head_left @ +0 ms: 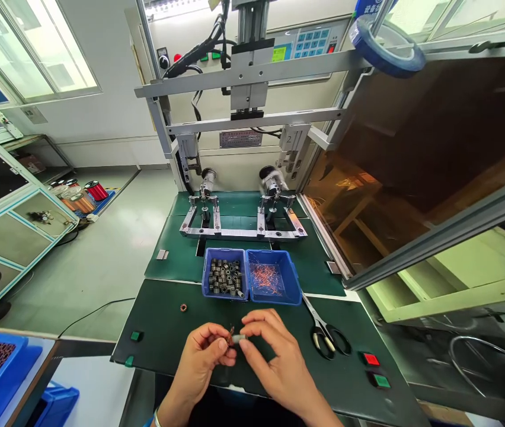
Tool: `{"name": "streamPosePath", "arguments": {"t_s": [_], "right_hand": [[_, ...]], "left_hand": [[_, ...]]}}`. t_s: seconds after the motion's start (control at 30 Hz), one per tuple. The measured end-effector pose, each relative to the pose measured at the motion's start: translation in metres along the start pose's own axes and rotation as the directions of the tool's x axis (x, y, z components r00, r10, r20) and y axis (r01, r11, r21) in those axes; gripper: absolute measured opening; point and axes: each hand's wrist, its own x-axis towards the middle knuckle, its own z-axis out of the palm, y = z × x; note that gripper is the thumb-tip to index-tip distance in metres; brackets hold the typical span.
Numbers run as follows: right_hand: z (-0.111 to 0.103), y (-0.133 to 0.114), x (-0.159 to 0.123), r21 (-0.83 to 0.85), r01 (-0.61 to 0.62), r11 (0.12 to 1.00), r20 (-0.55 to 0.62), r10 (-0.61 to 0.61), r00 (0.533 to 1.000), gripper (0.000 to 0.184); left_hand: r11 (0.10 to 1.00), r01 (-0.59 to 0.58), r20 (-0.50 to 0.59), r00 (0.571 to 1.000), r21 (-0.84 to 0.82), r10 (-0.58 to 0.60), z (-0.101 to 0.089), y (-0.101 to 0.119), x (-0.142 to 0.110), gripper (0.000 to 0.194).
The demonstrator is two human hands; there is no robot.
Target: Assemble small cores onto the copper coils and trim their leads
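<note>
My left hand (pixel 205 354) is closed, its thumb and fingers pinching a small copper-wound part (pixel 231 335) with fine wire ends sticking up. Most of that part is hidden behind the fingertips. Between thumb and fingers, my right hand (pixel 277 356) grips a short pale cylinder (pixel 238 338), its left end against the copper part. Both hands are over the front of the green mat (pixel 163 323). A small ring wound with copper wire (pixel 184 308) lies on the mat, left of my hands. Scissors (pixel 323 329) with black handles lie to the right.
Ahead stand two joined blue bins: the left bin (pixel 205 284) holds many dark metal rings, the right bin (pixel 291 279) copper wire scraps. Behind them is a machine with a metal fixture bar (pixel 239 233). Red (pixel 371 359) and green (pixel 380 380) buttons sit at right.
</note>
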Motion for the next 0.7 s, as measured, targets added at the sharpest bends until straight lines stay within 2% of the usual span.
{"name": "streamPosePath", "arguments": {"t_s": [0.1,0.13,0.23,0.3,0.37,0.43,0.5,0.57,0.6,0.7], "right_hand": [[0.016,0.026,0.017,-0.17,0.066,0.983,-0.128,-0.089,0.988,0.014],[0.024,0.037,0.022,-0.244,0.08,0.966,-0.138,-0.116,0.984,0.014],[0.044,0.061,0.031,-0.382,0.035,0.924,-0.078,-0.07,0.995,0.009],[0.05,0.065,0.03,-0.448,0.0,0.894,-0.051,-0.025,0.998,0.01],[0.048,0.058,0.025,-0.472,0.0,0.882,-0.067,-0.036,0.997,0.012],[0.041,0.044,0.017,-0.376,0.011,0.927,-0.082,-0.045,0.996,0.015],[0.034,0.028,0.006,-0.099,-0.047,0.994,-0.009,0.046,0.999,0.022],[0.031,0.015,-0.005,0.204,-0.175,0.963,0.113,0.154,0.982,0.03],[0.032,0.011,-0.009,0.294,-0.213,0.932,0.13,0.181,0.975,0.03],[0.032,0.004,-0.014,0.408,-0.213,0.888,0.016,0.226,0.974,0.018]], "left_hand": [[0.999,-0.021,-0.11,0.994,-0.028,0.018,-0.012,0.006,0.001,0.033],[0.999,-0.034,-0.121,0.992,-0.036,0.029,-0.016,0.008,0.001,0.033],[0.997,-0.067,-0.124,0.99,-0.043,0.061,-0.024,0.013,0.001,0.03],[0.995,-0.074,-0.129,0.99,-0.071,0.065,-0.023,0.017,0.0,0.032],[0.991,-0.063,-0.139,0.989,-0.116,0.046,-0.018,0.02,-0.002,0.034],[0.987,-0.039,-0.132,0.991,-0.157,0.018,-0.01,0.021,-0.003,0.035],[0.986,-0.034,-0.063,0.998,-0.163,0.024,-0.003,0.018,-0.002,0.031],[0.989,-0.037,0.053,0.998,-0.146,0.045,0.004,0.011,-0.001,0.028],[0.989,-0.029,0.098,0.994,-0.144,0.043,0.007,0.007,-0.001,0.029],[0.99,0.013,0.135,0.991,-0.142,0.006,0.014,-0.004,0.0,0.038]]}}
